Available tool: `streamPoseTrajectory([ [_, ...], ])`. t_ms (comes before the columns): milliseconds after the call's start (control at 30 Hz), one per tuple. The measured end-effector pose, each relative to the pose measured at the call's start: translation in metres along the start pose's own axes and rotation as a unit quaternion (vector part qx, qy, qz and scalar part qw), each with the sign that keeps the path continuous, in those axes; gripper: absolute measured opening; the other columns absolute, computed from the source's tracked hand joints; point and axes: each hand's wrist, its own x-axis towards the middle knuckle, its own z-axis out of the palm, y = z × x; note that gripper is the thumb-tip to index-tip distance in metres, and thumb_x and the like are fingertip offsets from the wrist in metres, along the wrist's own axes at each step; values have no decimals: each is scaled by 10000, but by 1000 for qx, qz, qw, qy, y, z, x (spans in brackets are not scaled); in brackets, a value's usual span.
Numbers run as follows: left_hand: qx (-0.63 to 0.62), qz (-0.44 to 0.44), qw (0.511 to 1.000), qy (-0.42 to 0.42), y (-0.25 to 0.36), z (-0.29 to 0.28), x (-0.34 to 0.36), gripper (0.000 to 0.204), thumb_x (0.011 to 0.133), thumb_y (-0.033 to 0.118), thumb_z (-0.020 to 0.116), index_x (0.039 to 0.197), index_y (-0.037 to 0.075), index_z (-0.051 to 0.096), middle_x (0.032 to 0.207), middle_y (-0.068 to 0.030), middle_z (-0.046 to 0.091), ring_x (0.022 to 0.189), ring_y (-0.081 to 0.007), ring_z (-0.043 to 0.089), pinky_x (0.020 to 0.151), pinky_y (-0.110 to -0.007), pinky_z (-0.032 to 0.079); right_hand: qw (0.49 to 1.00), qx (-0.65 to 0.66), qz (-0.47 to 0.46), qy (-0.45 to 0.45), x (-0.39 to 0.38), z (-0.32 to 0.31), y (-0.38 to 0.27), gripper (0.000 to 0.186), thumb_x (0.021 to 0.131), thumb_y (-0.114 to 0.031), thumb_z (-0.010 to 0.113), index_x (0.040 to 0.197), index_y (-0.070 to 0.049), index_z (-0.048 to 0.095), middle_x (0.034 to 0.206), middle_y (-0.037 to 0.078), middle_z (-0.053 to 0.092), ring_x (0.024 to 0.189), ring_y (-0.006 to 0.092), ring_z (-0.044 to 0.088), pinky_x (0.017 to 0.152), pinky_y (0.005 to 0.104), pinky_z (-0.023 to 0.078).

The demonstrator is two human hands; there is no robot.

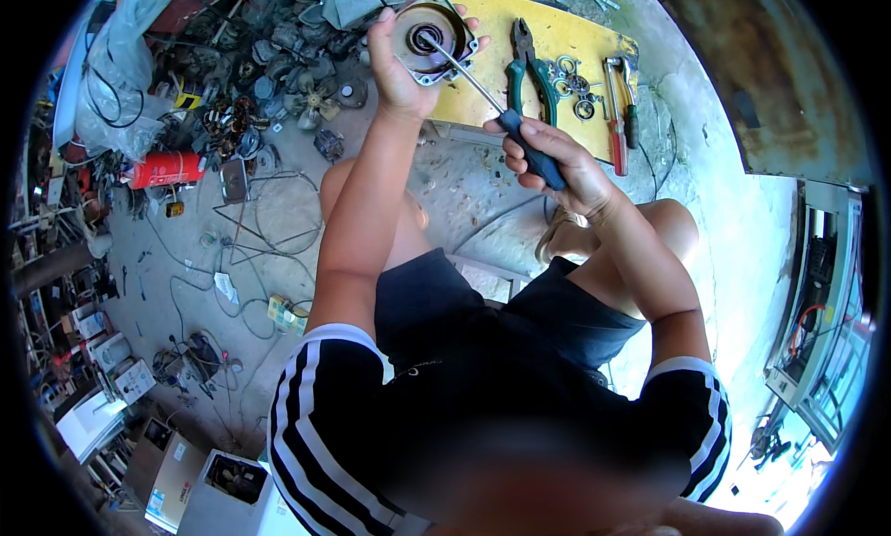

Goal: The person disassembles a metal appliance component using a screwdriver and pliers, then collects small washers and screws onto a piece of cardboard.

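Motor end cover (434, 39): round metal housing, dark bearing seat at its centre, held upright over the near left corner of the yellow board (548, 35). Left hand (394, 67) was clamped on the cover's left rim, thumb on the face, fingertips showing past the top and right edges.

Screwdriver (492, 109): blue handle, long bare shaft. Right hand (557, 160) was closed tight around the handle, below and to the right of the cover. Shaft ran up and left from the fist; tip met the cover's centre, at the bearing seat. Cover thus lay well above and left of the right-hand grip, joined to it only by the shaft.

Pliers (529, 67): green handles, lying flat on the board, just right of the cover, jaws toward the far edge.

Bearings and washers (571, 79): small cluster of rings, mid-board, right of the pliers.

Red-handled tool (617, 118): lay near the board's right edge, beside a green-handled one; kind could not be told.

Red canister (167, 169): on its side on the concrete floor (464, 183), well to the left.

Fan blades and motor parts (297, 81): heaped on the floor left of the board.
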Motion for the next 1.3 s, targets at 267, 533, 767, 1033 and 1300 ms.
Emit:
streamPoseTrajectory([
  [267,-3,-24,995,-92,9,5,-8,664,907,555,318,1308,46,465,1133,-208,616,1032,-357,624,914,-576,511,964,222,102,-108,-5,4,2,456,1042,-392,417,1348,-56,454,703,-61,394,472,-17,288,344,118,247],
  [533,94,-7,992,-78,-1,0,-4,663,938,545,274,1276,19,495,1086,-215,636,977,-355,649,882,-524,541,995,-35,90,33,1,8,2,426,1001,-501,471,875,-96,512,589,-85,327,428,23,259,364,187,188],
  [767,227,33,973,5,-15,-9,-4,537,989,460,341,1178,-3,536,982,-176,663,887,-283,681,795,-407,566,910,-377,-76,153,16,-23,27,489,976,-488,539,752,-53,549,578,-26,460,496,88,445,465,273,373],
  [1033,160,53,985,36,-1,-8,-1,566,975,478,313,1127,-5,565,998,-180,681,892,-280,680,813,-403,555,804,-538,-141,210,16,-4,5,423,956,-426,587,925,-8,643,643,156,597,581,287,588,580,374,472],
  [1300,18,-29,992,119,16,-18,10,655,911,536,372,1174,-39,546,1095,-209,642,1033,-311,624,945,-502,492,705,-621,-208,273,10,15,-18,359,942,-390,617,1000,-38,574,678,129,641,601,277,649,551,349,495],
])
